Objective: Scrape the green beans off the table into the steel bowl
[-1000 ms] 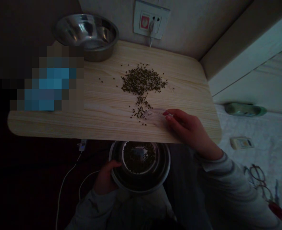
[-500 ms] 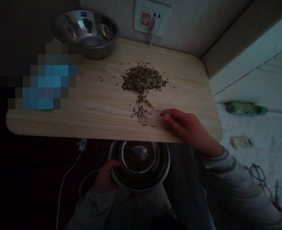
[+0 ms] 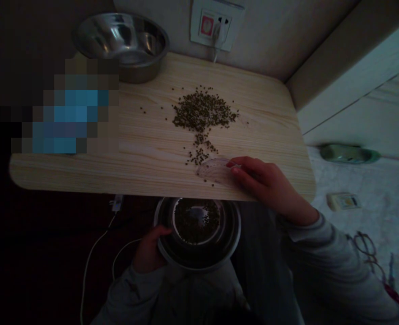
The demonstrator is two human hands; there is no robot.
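Note:
A heap of small dark beans (image 3: pixel 202 113) lies in the middle of a light wooden tabletop (image 3: pixel 145 158), with a thin trail running toward the near edge. My right hand (image 3: pixel 263 183) pinches a small clear plastic scraper (image 3: pixel 215 168), which rests on the table at the end of that trail. Below the table's near edge my left hand (image 3: pixel 148 253) grips the rim of a steel bowl (image 3: pixel 197 232) that has beans in its bottom.
A second, empty steel bowl (image 3: pixel 121 43) stands at the table's far left corner. A wall socket (image 3: pixel 215 27) with a plugged cable is behind the table. White cables (image 3: pixel 94 257) hang below. At the right, a bed surface holds a green dish (image 3: pixel 346 153), a small box and glasses.
The clear scraper and my right hand have slid slightly toward the near edge. My left hand and its bowl have stayed put.

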